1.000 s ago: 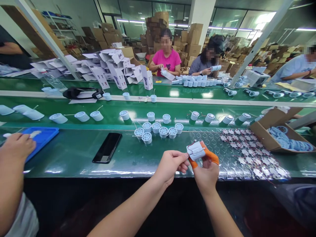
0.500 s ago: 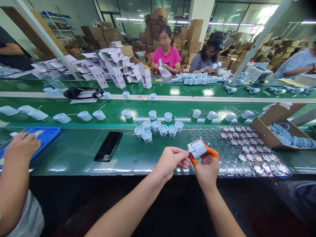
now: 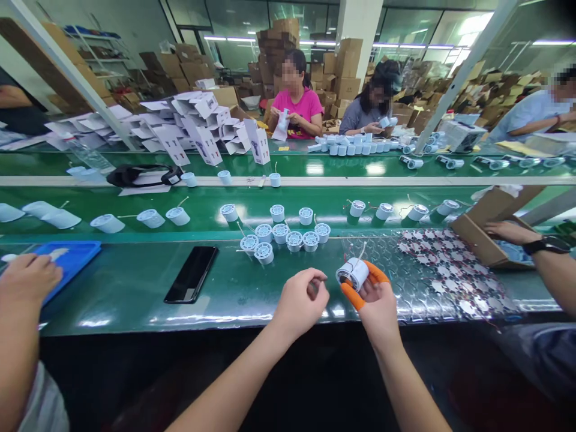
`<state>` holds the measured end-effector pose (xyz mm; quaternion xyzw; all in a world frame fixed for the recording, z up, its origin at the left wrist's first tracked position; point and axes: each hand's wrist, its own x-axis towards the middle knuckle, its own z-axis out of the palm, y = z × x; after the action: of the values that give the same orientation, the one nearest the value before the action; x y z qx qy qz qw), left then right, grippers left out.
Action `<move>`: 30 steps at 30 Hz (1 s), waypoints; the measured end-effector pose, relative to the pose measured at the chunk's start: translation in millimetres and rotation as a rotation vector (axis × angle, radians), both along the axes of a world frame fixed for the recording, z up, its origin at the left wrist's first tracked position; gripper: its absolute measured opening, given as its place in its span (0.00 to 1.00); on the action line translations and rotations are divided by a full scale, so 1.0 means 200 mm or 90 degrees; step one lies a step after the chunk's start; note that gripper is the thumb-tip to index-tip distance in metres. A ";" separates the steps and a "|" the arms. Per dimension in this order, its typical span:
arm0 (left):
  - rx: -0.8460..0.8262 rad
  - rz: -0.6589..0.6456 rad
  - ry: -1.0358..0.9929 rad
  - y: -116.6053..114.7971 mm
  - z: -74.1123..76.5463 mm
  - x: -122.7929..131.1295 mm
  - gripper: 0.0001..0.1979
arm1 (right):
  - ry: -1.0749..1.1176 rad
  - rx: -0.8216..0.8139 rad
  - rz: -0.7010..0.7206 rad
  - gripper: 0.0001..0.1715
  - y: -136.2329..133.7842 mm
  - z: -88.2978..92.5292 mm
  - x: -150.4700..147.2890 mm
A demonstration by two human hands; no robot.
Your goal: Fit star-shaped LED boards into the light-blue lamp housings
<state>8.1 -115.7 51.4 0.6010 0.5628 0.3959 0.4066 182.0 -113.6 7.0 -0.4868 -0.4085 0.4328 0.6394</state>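
My right hand (image 3: pixel 378 300), with orange finger cots on thumb and forefinger, is closed on a small white cylindrical part (image 3: pixel 354 273) that has thin red and white wires. It holds the part just above the near edge of the green bench (image 3: pixel 135 288). My left hand (image 3: pixel 299 300) hovers a little to the left of the part without touching it. Its fingers are curled in a loose pinch, and I cannot see whether anything is in them. A cluster of similar white round parts (image 3: pixel 283 237) stands on the bench beyond my hands.
A black phone (image 3: pixel 191 275) lies to the left, and beyond it a blue tray (image 3: pixel 67 258) by a co-worker's hand (image 3: pixel 27 282). At the right are a bubble-wrap sheet with small boards (image 3: pixel 450 270) and a cardboard box (image 3: pixel 486 240) with a watch-wearing co-worker's hand (image 3: pixel 513 231) in it. More parts ride the belt behind.
My left hand has let go of the white part and drawn back to the left. The part has turned in my right hand. A co-worker's arm has reached into the cardboard box.
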 end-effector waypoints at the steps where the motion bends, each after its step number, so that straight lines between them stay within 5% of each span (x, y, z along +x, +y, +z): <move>1: 0.073 -0.012 0.073 -0.01 -0.01 -0.03 0.06 | 0.024 -0.054 0.026 0.39 0.01 0.01 0.03; 5: 0.269 -0.160 0.203 0.03 -0.01 -0.05 0.11 | 0.087 -0.212 0.136 0.44 0.03 0.04 0.10; 7: 0.333 -0.283 0.235 0.09 0.00 0.01 0.25 | 0.105 -0.222 0.180 0.48 0.04 0.04 0.12; 9: 0.366 -0.393 0.275 0.20 0.02 0.09 0.32 | 0.105 -0.207 0.215 0.50 0.08 0.03 0.15; 11: 0.362 -0.448 0.298 0.37 0.03 0.18 0.27 | 0.027 -0.192 0.218 0.46 0.15 0.00 0.23; 15: 0.243 -0.372 0.392 0.89 0.05 0.30 0.27 | -0.405 -0.217 0.058 0.29 0.41 -0.04 0.55; 20: 0.156 -0.278 0.511 1.46 0.04 0.31 0.27 | -0.658 -0.266 -0.038 0.21 0.70 -0.05 0.84; 23: 0.095 -0.269 0.561 1.57 -0.02 0.25 0.26 | -0.747 -0.292 -0.043 0.19 0.76 -0.07 0.86; 26: 0.053 -0.246 0.592 1.57 -0.08 0.14 0.35 | -0.760 -0.311 -0.063 0.19 0.77 -0.10 0.85; 30: -0.013 -0.169 0.619 1.54 -0.04 -0.02 0.40 | -0.662 -0.326 -0.130 0.18 0.75 -0.10 0.92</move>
<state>3.3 192.5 44.1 0.7784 0.6094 0.0094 0.1501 365.3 36.3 -12.8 -0.8109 -0.5019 0.1588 0.2555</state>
